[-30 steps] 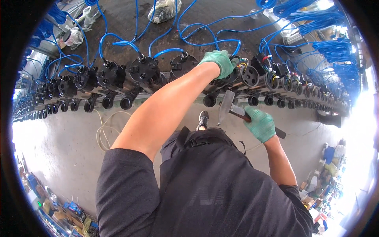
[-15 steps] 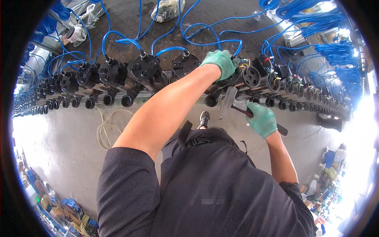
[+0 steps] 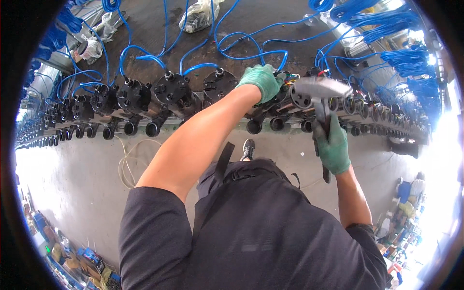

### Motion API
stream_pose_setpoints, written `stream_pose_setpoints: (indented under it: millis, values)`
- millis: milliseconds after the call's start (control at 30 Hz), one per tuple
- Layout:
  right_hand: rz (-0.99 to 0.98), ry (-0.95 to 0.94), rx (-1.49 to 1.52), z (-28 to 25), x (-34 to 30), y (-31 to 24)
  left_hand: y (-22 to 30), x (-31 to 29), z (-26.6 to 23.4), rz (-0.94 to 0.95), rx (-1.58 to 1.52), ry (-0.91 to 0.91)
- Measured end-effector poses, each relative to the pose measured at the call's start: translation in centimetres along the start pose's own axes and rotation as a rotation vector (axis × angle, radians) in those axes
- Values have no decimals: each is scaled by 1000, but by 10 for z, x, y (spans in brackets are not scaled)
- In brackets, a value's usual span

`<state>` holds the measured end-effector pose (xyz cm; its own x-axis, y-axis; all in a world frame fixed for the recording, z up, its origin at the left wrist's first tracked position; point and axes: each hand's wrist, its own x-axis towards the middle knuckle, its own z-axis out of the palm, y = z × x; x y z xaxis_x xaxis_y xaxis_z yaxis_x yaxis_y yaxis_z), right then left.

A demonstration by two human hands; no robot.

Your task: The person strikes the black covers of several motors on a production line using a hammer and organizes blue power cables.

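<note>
My left hand (image 3: pixel 262 82), in a green knit glove, is closed over the black end cap (image 3: pixel 281 94) of a motor-like cylinder in the row before me. The fingers hide most of this cap, and a blue cable rises from beside them. My gloved right hand (image 3: pixel 333 149) grips a hammer (image 3: pixel 323 88) by its dark handle. The hammer's grey metal head is raised to the right of my left hand, blurred by motion and apart from the cap. Just behind it sits an open round housing (image 3: pixel 300 98) with thin coloured wires beside it.
Black-capped cylinders (image 3: pixel 174 89) stand in a long curved row to both sides, with blue cables (image 3: pixel 198 66) running over the dark bench top (image 3: pixel 261 21). Coiled blue cables (image 3: pixel 401 63) hang at the right. A pale hose (image 3: pixel 126 166) lies on the floor.
My right hand has lifted the hammer and turned it, so its head now points up near the row. The left hand stays on the cap; the whole view has shifted slightly.
</note>
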<state>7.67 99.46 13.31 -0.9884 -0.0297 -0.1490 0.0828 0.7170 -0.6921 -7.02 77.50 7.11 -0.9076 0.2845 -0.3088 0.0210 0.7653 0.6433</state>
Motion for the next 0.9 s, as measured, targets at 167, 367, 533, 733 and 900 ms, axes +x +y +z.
stream_pose_setpoints:
  millis: [167, 367, 533, 733, 900]
  values:
    - [-63, -141, -185, -2, 28, -4, -8, 10, 10, 9, 28, 39]
    - [-42, -218, -221, -7, 35, -6, -15, 7, 22, 21, -149, 246]
    - [-68, -173, -261, -8, 34, 3, -39, -18, 81, 306, -754, 536]
    - [-114, -35, -121, -23, 27, -28, -50, -20, 101, 303, -1060, 424]
    - [-233, -27, -276, -2, 39, 17, -55, -11, 114, 326, -1069, 418]
